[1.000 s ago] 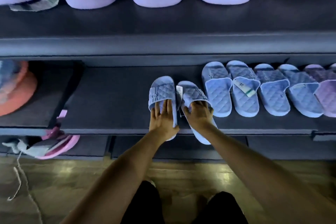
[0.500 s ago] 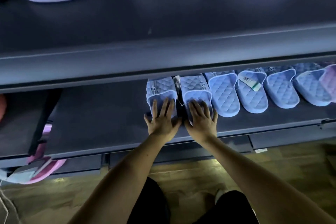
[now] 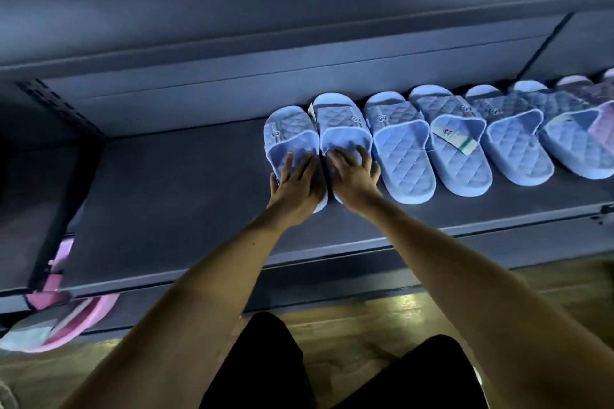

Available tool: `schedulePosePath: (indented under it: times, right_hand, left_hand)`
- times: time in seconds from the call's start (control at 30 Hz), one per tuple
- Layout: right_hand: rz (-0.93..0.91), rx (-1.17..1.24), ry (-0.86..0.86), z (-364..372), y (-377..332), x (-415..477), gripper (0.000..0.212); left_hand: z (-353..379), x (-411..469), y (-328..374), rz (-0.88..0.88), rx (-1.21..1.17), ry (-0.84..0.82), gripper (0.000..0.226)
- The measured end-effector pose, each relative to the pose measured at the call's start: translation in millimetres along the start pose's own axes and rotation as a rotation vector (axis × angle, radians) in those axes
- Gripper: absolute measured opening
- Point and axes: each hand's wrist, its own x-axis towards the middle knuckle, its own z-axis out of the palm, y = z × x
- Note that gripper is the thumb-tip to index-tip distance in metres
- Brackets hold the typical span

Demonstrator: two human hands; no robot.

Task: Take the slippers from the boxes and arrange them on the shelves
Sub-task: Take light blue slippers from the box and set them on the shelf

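Observation:
Two light-blue quilted slippers lie side by side on the dark lower shelf (image 3: 166,196), toes pointing to the back. My left hand (image 3: 297,184) presses on the heel of the left slipper (image 3: 287,133), thumb at its outer edge. On the insole of the right slipper (image 3: 344,124) lies my right hand (image 3: 354,176) with fingers spread. A white tag sticks up between the two toes. The right slipper touches the neighbouring blue slipper (image 3: 403,156).
Several more blue slippers (image 3: 518,146) run in a row to the right, one with a paper tag (image 3: 453,139); pale purple ones end the row. Pink slippers (image 3: 76,319) lie under the shelf at lower left. The shelf above overhangs. The floor is wooden.
Both hands have pushed the pair of slippers deeper onto the shelf and straightened them against the row. My head has dropped lower, so the upper shelf's slippers are out of view.

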Motion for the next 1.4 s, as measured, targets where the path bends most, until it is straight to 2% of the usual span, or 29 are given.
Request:
schedulePosePath:
  times: [0.1,0.2,0.3,0.43,0.53,0.6,0.73,0.83,0.97,1.1,1.4]
  right_hand:
    - [0.05,0.093,0.055,-14.8,5.7,-18.7,0.042]
    - [0.143,0.164,0.108,-36.2,24.0,-54.5,0.041]
    - [0.293,0.268,0.158,-70.6,58.4,-95.0,0.04]
    - [0.509,0.309,0.214,-111.7,130.3,-166.3,0.04]
    - [0.601,0.31,0.246,-140.8,199.5,-224.2,0.058]
    - [0.68,0.304,0.266,-160.3,247.7,-266.4,0.056]
    - [0.849,0.274,0.232,-202.7,337.0,-366.4,0.053]
    - [0.942,0.267,0.164,-240.9,391.9,-435.6,0.045]
    - [1.019,0.225,0.226,-291.3,445.4,-496.4,0.041]
    - [1.043,0.264,0.342,-315.9,478.9,-519.6,0.041]
    - [1.155,0.404,0.289,-345.3,569.2,-543.1,0.041]
  left_hand:
    - [-15.0,-17.2,18.6,-0.186,-0.155,0.032,0.047]
    - [-35.3,-31.9,62.7,-0.168,-0.085,0.072,0.046]
    - [-43.3,-27.0,121.6,-0.012,0.017,0.021,0.049]
    - [-23.0,-31.6,237.4,0.291,0.045,-0.024,0.046]
    - [8.6,-51.6,339.5,0.525,0.045,-0.111,0.045]
    - [30.2,-68.8,405.6,0.619,0.034,-0.186,0.043]
    - [66.5,-103.6,523.3,0.682,0.129,-0.413,0.038]
    - [77.9,-120.6,595.6,0.772,0.241,-0.477,0.037]
    - [87.7,-136.5,683.4,0.869,0.283,-0.47,0.037]
    - [104.3,-142.4,747.8,0.984,0.298,-0.46,0.037]
    - [176.0,-95.7,864.1,1.087,0.405,-0.502,0.037]
